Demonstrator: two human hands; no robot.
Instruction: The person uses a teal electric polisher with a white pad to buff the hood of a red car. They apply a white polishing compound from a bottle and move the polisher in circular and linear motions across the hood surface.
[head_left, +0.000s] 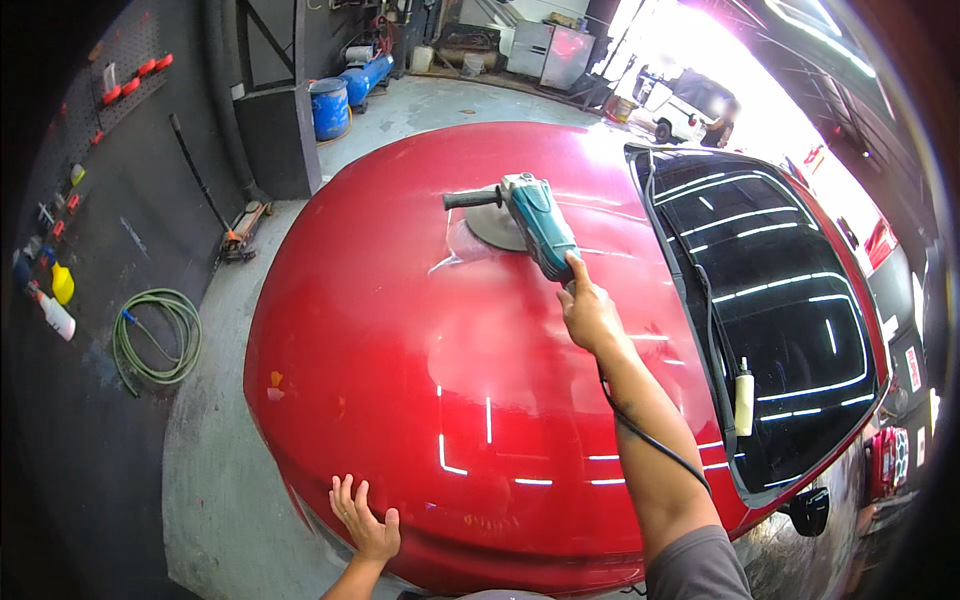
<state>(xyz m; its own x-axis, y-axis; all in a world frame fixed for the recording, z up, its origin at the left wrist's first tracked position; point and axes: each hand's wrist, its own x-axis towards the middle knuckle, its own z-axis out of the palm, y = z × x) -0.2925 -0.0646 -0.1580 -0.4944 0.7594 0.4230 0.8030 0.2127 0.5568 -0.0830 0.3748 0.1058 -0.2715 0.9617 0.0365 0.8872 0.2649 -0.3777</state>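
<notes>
A red car hood (400,350) fills the middle of the view, glossy with streaks of reflected light. My right hand (592,312) is wrapped round the rear grip of a teal and grey polisher (543,225), my arm stretched far across the hood. The polisher's round pad (492,228) lies against the paint, beside a whitish smear (462,248). Its black side handle (472,199) sticks out to the left, held by nobody. A black cord runs back along my right forearm. My left hand (366,522) rests on the hood's near edge, fingers spread, holding nothing.
A cream bottle (744,400) stands by the dark windshield (770,300). Left, a coiled green hose (157,342) hangs on the dark wall, near a floor jack (243,232). Beyond are a blue barrel (329,110), a white vehicle (690,108) and a person (722,122).
</notes>
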